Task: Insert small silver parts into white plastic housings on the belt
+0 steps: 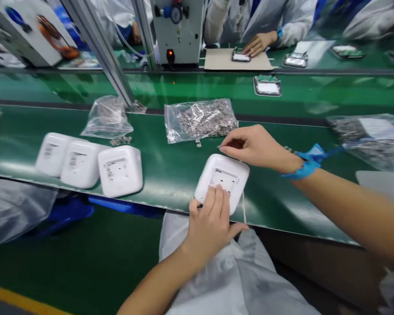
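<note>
A white rounded-square housing (221, 175) lies on the green worktop near its front edge, with a recessed panel facing up. My left hand (212, 214) rests on its lower part, fingers stretched over the recess and thumb apart. Just above the housing's top right corner is my right hand (252, 146), with a blue band round the wrist. Its thumb and forefinger are pinched on something too small to make out. A clear bag of small metal parts (206, 118) lies behind the housing, and one small metal part (198, 143) sits before the bag.
Three white housings (120, 170) stand in a row at the left. Behind them is another clear bag (108, 116) with loose metal parts. More bagged parts (374, 135) lie at the right. Beyond a metal post (101, 48), a co-worker's hand (259, 43) touches a device.
</note>
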The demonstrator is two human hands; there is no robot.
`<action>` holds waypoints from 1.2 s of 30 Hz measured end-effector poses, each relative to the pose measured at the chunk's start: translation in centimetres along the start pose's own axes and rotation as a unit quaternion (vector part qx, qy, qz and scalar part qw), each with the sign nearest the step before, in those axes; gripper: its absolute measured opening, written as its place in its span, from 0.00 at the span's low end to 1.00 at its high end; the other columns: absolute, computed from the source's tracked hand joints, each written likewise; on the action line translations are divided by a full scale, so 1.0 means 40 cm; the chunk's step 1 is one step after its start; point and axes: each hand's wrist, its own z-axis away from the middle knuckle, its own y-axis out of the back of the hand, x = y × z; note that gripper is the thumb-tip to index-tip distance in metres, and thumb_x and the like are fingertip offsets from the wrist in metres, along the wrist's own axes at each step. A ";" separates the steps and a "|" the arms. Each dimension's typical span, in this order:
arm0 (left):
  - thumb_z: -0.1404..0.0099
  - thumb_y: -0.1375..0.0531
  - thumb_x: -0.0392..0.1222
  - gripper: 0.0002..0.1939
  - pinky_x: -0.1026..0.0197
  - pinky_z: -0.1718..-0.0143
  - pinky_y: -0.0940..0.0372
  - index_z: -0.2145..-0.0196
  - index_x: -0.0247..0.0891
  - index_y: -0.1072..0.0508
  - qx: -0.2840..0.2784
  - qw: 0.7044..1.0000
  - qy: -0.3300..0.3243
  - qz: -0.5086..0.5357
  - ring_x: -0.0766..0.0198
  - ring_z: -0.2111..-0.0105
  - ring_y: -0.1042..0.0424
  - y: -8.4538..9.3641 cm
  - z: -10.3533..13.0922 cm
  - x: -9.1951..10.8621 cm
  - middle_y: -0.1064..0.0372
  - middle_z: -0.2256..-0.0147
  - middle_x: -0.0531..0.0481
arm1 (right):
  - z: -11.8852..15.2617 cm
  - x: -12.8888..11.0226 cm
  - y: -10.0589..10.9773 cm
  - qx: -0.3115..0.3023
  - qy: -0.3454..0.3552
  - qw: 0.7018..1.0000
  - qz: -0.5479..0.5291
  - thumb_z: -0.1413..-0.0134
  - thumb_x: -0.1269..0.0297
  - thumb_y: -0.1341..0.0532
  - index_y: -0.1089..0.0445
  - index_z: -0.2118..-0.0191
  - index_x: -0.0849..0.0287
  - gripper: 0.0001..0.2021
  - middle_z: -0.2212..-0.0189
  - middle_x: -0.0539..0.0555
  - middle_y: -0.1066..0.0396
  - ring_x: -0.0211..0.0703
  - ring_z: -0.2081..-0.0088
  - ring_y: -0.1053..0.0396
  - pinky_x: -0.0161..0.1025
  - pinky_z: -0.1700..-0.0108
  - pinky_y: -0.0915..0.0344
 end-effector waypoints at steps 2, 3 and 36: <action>0.29 0.48 0.67 0.39 0.48 0.54 0.43 0.40 0.28 0.28 -0.018 1.000 0.018 -0.006 0.45 0.40 0.33 -0.008 -0.011 0.062 0.33 0.38 0.32 | 0.069 -0.040 0.019 0.012 -0.098 0.995 -0.023 0.45 0.57 0.36 0.24 0.69 0.56 0.09 0.74 0.53 0.25 0.43 0.73 0.30 0.39 0.70 0.36; 0.30 0.48 0.67 0.40 0.48 0.53 0.42 0.38 0.27 0.30 -0.028 0.999 0.023 -0.003 0.44 0.40 0.33 -0.012 -0.018 0.091 0.34 0.37 0.29 | 0.102 -0.054 0.024 0.017 -0.140 0.990 -0.029 0.46 0.57 0.35 0.24 0.70 0.57 0.09 0.76 0.53 0.25 0.43 0.74 0.30 0.39 0.71 0.37; 0.29 0.40 0.45 0.28 0.54 0.57 0.39 0.36 0.28 0.34 -0.075 0.991 0.017 0.107 0.49 0.40 0.31 -0.039 -0.066 0.220 0.38 0.36 0.29 | 0.250 -0.006 0.006 0.048 -0.348 0.935 0.042 0.49 0.56 0.33 0.40 0.73 0.55 0.15 0.80 0.47 0.37 0.37 0.78 0.41 0.36 0.75 0.46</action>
